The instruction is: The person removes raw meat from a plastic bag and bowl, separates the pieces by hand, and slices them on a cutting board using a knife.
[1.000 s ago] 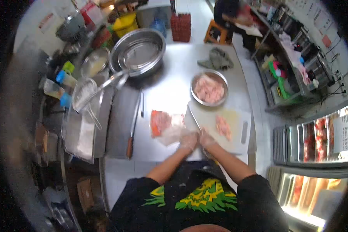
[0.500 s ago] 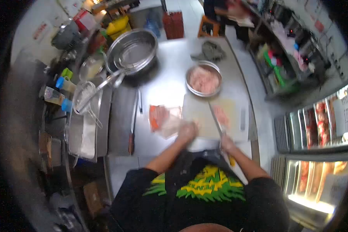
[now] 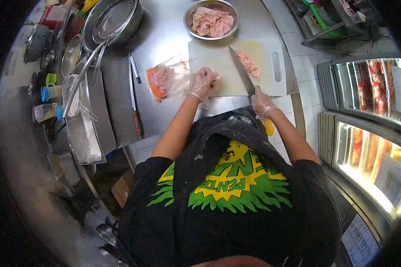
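Note:
My left hand [image 3: 202, 83], in a clear plastic glove, is at the left front edge of a white cutting board [image 3: 211, 58]. Its fingers are curled around a small pale-pink piece of raw meat [image 3: 216, 80], partly hidden by the glove. My right hand [image 3: 262, 102], also gloved, grips the handle of a large kitchen knife [image 3: 241, 70]. The blade points away from me, slanting left across the board. Right of the blade lies a strip of cut raw meat [image 3: 248, 65]. Left of the board is a clear plastic bag [image 3: 179, 66] with orange print and meat pieces.
Beyond the board stands a steel bowl [image 3: 188, 27] of raw meat. A sharpening steel [image 3: 132, 86] and a marker pen [image 3: 135, 69] lie left on the steel table [image 3: 158, 38]. Large pots with a strainer [image 3: 109, 22] stand back left. Lit display fridges [image 3: 365, 164] are at right.
My view has tipped downward, so the table things appear higher in the frame. Both hands stay close to the board's front edge, the right one still on the knife.

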Tool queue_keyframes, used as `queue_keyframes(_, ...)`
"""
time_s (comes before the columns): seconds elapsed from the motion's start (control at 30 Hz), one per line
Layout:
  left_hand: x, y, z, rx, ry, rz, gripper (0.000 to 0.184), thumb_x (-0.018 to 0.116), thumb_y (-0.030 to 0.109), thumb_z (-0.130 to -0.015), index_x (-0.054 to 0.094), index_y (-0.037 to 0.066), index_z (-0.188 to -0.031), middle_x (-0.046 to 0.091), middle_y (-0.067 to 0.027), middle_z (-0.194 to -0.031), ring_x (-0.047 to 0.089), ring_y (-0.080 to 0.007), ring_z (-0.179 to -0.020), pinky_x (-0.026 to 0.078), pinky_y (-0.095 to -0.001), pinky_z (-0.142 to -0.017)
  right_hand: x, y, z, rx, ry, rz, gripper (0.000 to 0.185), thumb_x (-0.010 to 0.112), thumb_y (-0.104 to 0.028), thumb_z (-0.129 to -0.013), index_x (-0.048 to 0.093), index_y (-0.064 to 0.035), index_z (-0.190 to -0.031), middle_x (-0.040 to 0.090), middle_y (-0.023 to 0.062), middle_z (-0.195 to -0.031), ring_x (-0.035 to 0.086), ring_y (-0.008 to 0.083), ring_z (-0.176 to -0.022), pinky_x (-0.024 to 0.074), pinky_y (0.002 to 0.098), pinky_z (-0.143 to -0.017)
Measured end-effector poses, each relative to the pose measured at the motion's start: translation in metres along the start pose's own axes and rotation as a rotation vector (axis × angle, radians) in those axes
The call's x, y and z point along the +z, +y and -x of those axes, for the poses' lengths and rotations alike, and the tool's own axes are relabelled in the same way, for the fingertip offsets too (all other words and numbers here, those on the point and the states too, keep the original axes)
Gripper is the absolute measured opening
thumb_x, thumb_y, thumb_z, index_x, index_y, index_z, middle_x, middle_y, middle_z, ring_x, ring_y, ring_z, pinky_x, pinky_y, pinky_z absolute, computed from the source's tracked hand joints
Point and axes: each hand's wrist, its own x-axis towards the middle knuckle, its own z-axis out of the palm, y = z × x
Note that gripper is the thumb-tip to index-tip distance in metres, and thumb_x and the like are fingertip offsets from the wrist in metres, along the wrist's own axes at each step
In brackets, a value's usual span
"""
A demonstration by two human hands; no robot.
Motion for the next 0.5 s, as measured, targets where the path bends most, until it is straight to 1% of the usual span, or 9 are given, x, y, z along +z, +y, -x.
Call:
queue_keyframes(0.03,0.002,-0.003,-0.004,-0.002,-0.007,-0.002,0.03,0.046,0.031,-0.085,0.052,0.003,-0.093,0.054,-0.0068,-0.08,0.053,-0.0173,-0.072,0.044,-0.0294,-0.068,-0.001,0.001,0.003,-0.006,-0.015,-0.037,0.033,0.041,-0.015,-0.08,0.027,0.0009,-0.105,0.053,0.0295,-0.07,0.053,0.0442,-0.072,0.0411,0.0506,-0.065)
queue_keyframes(0.1,0.007,-0.01,-0.018,0.143,-0.116,0.238,0.017,0.058,0.016,-0.076,0.051,0.005,-0.087,0.053,-0.0031,-0.066,0.047,-0.0073,-0.055,0.039,-0.0183,-0.048,-0.009,-0.008,0.015,-0.011,0.011,-0.016,0.032,0.04,-0.015,-0.08,0.027,0.0012,-0.105,0.053,0.029,-0.071,0.053,0.0443,-0.072,0.0409,0.0503,-0.064)
queue_keyframes(0.13,0.008,-0.014,-0.026,0.141,-0.121,0.238,0.017,0.058,0.016,-0.076,0.051,0.005,-0.087,0.053,-0.0031,-0.066,0.047,-0.0073,-0.055,0.039,-0.0183,-0.048,-0.012,-0.011,0.019,-0.024,0.038,0.007,0.032,0.04,-0.015,-0.081,0.028,0.0014,-0.105,0.053,0.0285,-0.071,0.053,0.0443,-0.071,0.0408,0.0501,-0.064)
queue_keyframes(0.2,0.009,-0.023,-0.039,0.151,-0.189,-0.125,0.02,0.059,0.021,-0.075,0.053,0.005,-0.087,0.056,-0.0067,-0.067,0.051,-0.013,-0.058,0.043,-0.0244,-0.053,-0.015,-0.01,0.022,-0.083,0.043,0.085,0.032,0.039,-0.015,-0.081,0.028,0.0017,-0.105,0.054,0.0281,-0.072,0.053,0.0441,-0.072,0.0408,0.0499,-0.065)
queue_keyframes(0.23,0.007,-0.038,-0.048,0.146,-0.192,-0.124,0.02,0.059,0.021,-0.075,0.053,0.005,-0.087,0.056,-0.0067,-0.067,0.051,-0.013,-0.058,0.043,-0.0244,-0.053,-0.013,-0.009,0.022,-0.114,0.044,0.125,0.031,0.039,-0.015,-0.081,0.028,0.0018,-0.105,0.054,0.0279,-0.072,0.053,0.0439,-0.072,0.0407,0.0497,-0.065)
queue_keyframes(0.3,0.003,-0.06,-0.064,0.41,0.108,-0.842,0.023,0.06,0.025,-0.073,0.054,0.004,-0.083,0.058,-0.0125,-0.07,0.055,-0.0235,-0.063,0.045,-0.0334,-0.059,-0.007,-0.006,0.018,-0.105,0.047,0.03,0.031,0.039,-0.015,-0.081,0.029,0.002,-0.105,0.054,0.0279,-0.073,0.053,0.0437,-0.073,0.0406,0.0495,-0.066)
queue_keyframes(0.33,0.004,-0.062,-0.067,0.416,0.103,-0.846,0.023,0.06,0.025,-0.073,0.054,0.004,-0.083,0.058,-0.0125,-0.07,0.055,-0.0235,-0.063,0.045,-0.0334,-0.059,-0.005,-0.004,0.014,-0.062,0.048,-0.107,0.032,0.039,-0.016,-0.082,0.029,0.0021,-0.106,0.054,0.0281,-0.074,0.053,0.0436,-0.074,0.0405,0.0494,-0.067)
queue_keyframes(0.4,0.007,-0.06,-0.048,0.465,0.245,-0.892,0.024,0.059,0.026,-0.072,0.055,0.003,-0.081,0.058,-0.0166,-0.075,0.055,-0.0324,-0.071,0.044,-0.0398,-0.066,0.0,-0.012,0.011,-0.076,0.014,-0.049,0.032,0.038,-0.017,-0.082,0.029,0.0017,-0.106,0.054,0.0289,-0.076,0.053,0.044,-0.074,0.0404,0.0495,-0.068)
queue_keyframes(0.5,0.008,-0.055,-0.037,0.513,0.348,-0.917,0.019,0.057,0.021,-0.073,0.055,0.003,-0.077,0.056,-0.0175,-0.075,0.054,-0.034,-0.073,0.043,-0.0395,-0.068,0.018,-0.021,0.005,-0.142,-0.023,0.125,0.029,0.039,-0.016,-0.081,0.03,-0.0011,-0.104,0.053,0.0313,-0.077,0.052,0.0455,-0.077,0.0393,0.0508,-0.072)
